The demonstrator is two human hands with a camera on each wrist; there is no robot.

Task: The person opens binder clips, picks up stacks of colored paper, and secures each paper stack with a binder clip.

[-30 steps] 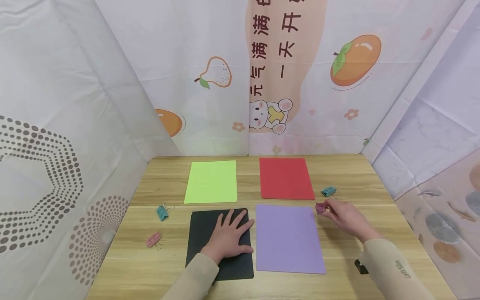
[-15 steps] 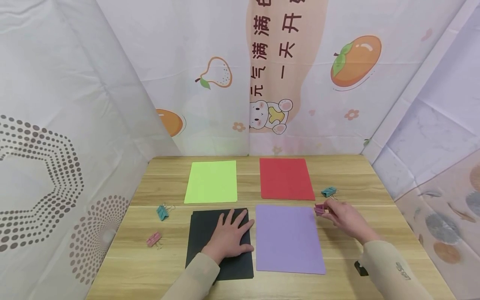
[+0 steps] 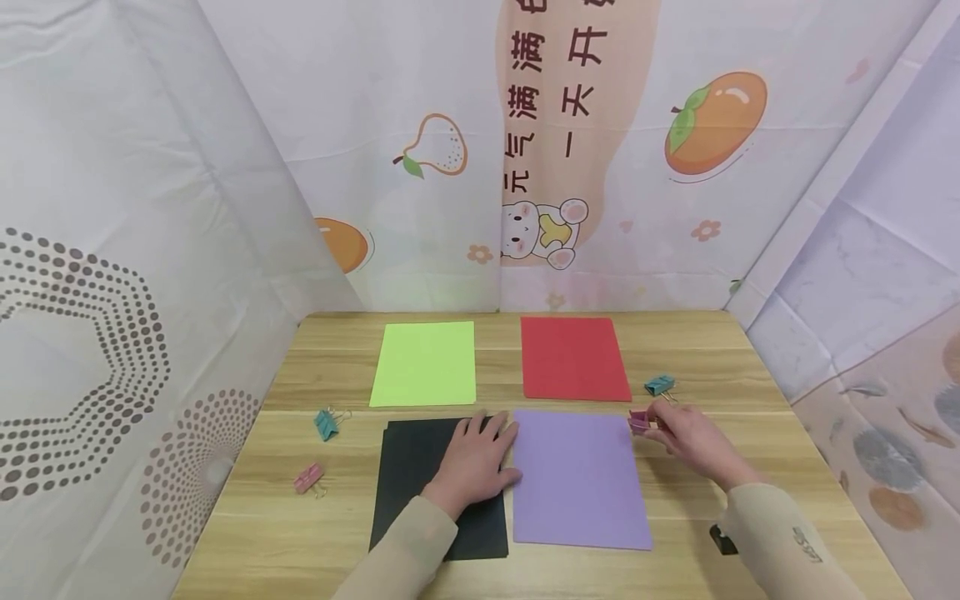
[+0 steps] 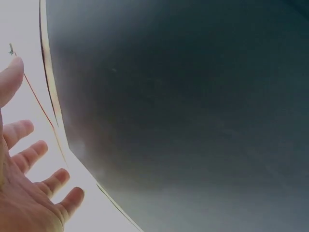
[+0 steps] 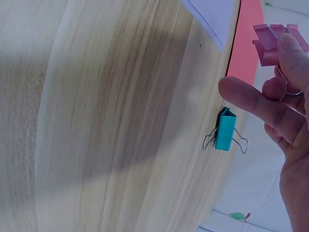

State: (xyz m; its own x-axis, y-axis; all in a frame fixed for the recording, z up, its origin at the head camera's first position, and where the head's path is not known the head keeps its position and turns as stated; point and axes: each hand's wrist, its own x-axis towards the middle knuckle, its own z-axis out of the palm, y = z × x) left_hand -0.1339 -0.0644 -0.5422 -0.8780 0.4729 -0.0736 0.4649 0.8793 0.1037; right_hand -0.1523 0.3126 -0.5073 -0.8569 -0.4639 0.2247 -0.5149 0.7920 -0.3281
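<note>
My left hand (image 3: 474, 458) is over the right side of the black paper sheets (image 3: 408, 492), its fingertips by the near-left edge of the purple paper (image 3: 581, 479). In the left wrist view its fingers are loosely spread and hold nothing; whether they touch the paper I cannot tell. My right hand (image 3: 693, 437), right of the purple paper, pinches a pink binder clip (image 5: 270, 43) by its wire handles between thumb and fingers. The clip's mouth points at the purple paper's upper right corner. Just beyond that hand lies a teal binder clip (image 5: 225, 130).
Lime green paper (image 3: 424, 364) and red paper (image 3: 574, 358) lie at the back of the wooden table (image 3: 247, 533). At left rest another teal binder clip (image 3: 326, 424) and another pink binder clip (image 3: 308, 477). A black object (image 3: 723, 539) is partly hidden by the right sleeve.
My left hand has shifted right across the black sheets toward the purple paper. The right hand, with the pink binder clip, stays nearly in place.
</note>
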